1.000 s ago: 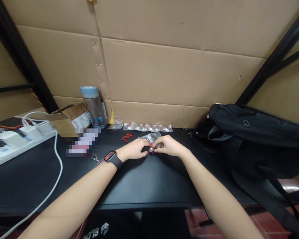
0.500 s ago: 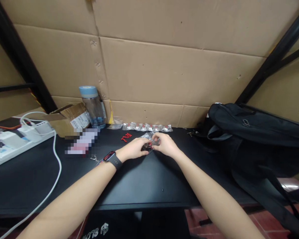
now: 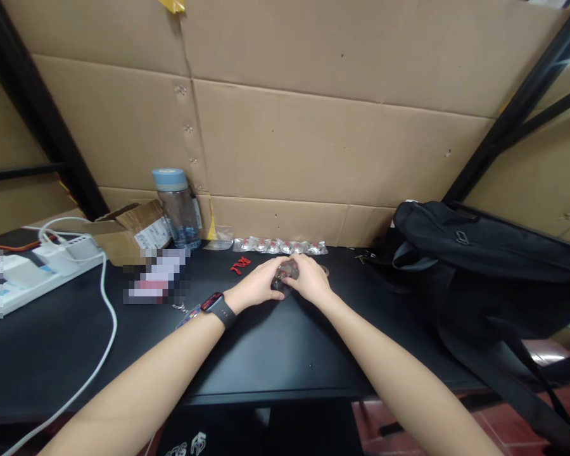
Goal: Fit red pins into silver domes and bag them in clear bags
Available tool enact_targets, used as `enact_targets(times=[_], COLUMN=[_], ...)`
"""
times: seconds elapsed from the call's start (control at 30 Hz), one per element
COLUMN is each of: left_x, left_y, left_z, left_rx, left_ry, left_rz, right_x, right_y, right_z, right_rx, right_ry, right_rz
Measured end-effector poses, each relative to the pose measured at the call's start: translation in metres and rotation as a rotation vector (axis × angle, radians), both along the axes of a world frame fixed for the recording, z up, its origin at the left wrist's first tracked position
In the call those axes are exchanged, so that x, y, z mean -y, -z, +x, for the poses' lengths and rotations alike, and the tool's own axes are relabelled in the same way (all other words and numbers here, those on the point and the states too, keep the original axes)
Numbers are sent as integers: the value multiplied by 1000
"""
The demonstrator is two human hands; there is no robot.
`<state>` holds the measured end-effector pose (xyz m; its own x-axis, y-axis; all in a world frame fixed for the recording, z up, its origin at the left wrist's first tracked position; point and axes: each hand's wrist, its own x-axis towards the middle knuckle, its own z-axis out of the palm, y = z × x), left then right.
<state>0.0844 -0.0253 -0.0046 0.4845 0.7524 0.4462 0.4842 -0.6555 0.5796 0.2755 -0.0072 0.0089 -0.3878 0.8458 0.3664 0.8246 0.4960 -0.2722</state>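
Observation:
Both hands meet over the black table point(image 3: 266, 354), closed around a small clear plastic packet point(image 3: 286, 272) with something red in it. My left hand point(image 3: 259, 284), a smartwatch at its wrist, grips the packet's left side, thumb in front. My right hand point(image 3: 313, 280) pinches it from the right. The fingers cover much of the packet, so its contents cannot be made out. Just behind the hands lies a row of several silvery packets point(image 3: 280, 246) with red marks. Some twisted red cord point(image 3: 240, 265) rests left of my left hand.
A water bottle with a blue lid point(image 3: 178, 209) and an opened cardboard box point(image 3: 128, 234) stand at the back left. A white power strip point(image 3: 38, 272) with a cable lies far left. A black backpack point(image 3: 484, 266) fills the right side. Cardboard point(image 3: 285, 139) walls the back.
My right hand has come closer to the left, and its fingers now cover more of the packet. The view has tilted up slightly. Part of a round brownish thing now shows beside my right hand.

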Motion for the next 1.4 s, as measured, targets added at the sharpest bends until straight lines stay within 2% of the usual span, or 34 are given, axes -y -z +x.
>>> enact_targets(times=[0.2, 0.37, 0.43, 0.47, 0.6, 0.67, 0.8, 1.0, 1.2, 1.4], left_x=[-3, -6, -6, -5, -1, 1, 1, 0, 2, 6], left_y=[1, 6, 6, 4, -8, -15, -23, -20, -18, -29], left_z=[-2, -5, -8, -10, -18, -22, -29, -30, -21, -22], left_rx=[6, -56, -82, -99, -184, -218, -269, -312, -221, -152], left_ry=[-20, -93, -103, -102, -80, -78, -105, -45, 1, -36], left_rz=[7, 5, 1, 11, 73, 72, 45, 88, -14, -102], right_x=[0, -4, -6, -6, -7, -8, -10, -10, -10, -9], right_y=[3, 4, 1, -1, -13, -18, -24, -29, -32, -31], right_z=[-12, -18, -15, -11, 10, 20, 33, 39, 38, 38], right_rx=[101, 121, 118, 118, 37, -35, -36, -24, -69, -80], right_ry=[139, 186, 128, 50, -420, -519, -516, -514, -516, -550], right_rz=[42, 61, 65, 64, -6, -65, -149, -165, -163, -193])
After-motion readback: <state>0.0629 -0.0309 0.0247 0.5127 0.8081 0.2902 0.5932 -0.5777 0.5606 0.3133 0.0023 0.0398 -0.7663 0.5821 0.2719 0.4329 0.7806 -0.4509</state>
